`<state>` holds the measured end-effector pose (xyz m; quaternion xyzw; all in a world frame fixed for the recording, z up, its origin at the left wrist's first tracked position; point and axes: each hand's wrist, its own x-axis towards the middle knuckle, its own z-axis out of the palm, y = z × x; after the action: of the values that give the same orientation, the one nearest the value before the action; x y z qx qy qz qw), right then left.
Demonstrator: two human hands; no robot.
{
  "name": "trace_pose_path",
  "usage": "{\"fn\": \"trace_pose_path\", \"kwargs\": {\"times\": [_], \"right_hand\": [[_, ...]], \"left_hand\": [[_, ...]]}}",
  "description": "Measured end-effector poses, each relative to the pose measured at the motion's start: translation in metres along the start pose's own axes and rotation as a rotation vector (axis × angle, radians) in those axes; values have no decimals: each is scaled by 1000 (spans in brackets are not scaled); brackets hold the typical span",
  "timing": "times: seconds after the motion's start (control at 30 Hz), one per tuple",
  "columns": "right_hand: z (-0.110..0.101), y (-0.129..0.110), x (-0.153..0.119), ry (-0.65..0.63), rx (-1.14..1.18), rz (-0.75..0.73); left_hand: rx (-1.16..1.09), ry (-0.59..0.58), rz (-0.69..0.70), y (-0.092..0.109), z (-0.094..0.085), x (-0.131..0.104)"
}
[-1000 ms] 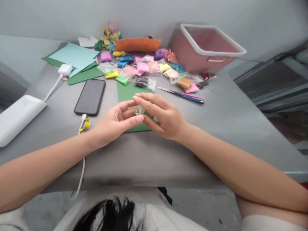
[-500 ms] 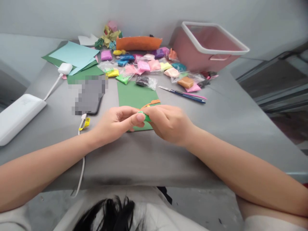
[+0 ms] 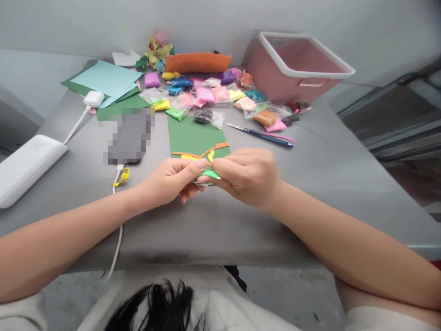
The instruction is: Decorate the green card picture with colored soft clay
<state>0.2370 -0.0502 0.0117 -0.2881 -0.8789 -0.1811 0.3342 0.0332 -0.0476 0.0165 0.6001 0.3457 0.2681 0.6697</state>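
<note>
Head view: both hands (image 3: 172, 180) (image 3: 251, 177) partly closed, shared grip on a green piece (image 3: 211, 174).

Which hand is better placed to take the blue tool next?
The right hand, I think: the blue tool lies beyond it, right of the green paper, while the left hand is farther away. Both hands hold the green piece, so the right must let go first.

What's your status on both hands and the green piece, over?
Left hand and right hand both pinching bright green piece. Piece over near edge of dark green sheet. Blue-handled tool beyond right hand, not touching it.
</note>
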Motion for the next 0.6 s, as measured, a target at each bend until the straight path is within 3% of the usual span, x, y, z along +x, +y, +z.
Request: {"fn": "trace_pose_path", "kwargs": {"times": [0.27, 0.47, 0.6], "right_hand": [[1, 12, -2, 183, 210, 421], [18, 3, -6, 65, 236, 114], [26, -2, -7, 39, 158, -50]], "left_hand": [[-193, 161, 63, -6, -9, 3], [-159, -49, 52, -8, -4, 2], [-3, -18, 81, -9, -2, 2]]}}
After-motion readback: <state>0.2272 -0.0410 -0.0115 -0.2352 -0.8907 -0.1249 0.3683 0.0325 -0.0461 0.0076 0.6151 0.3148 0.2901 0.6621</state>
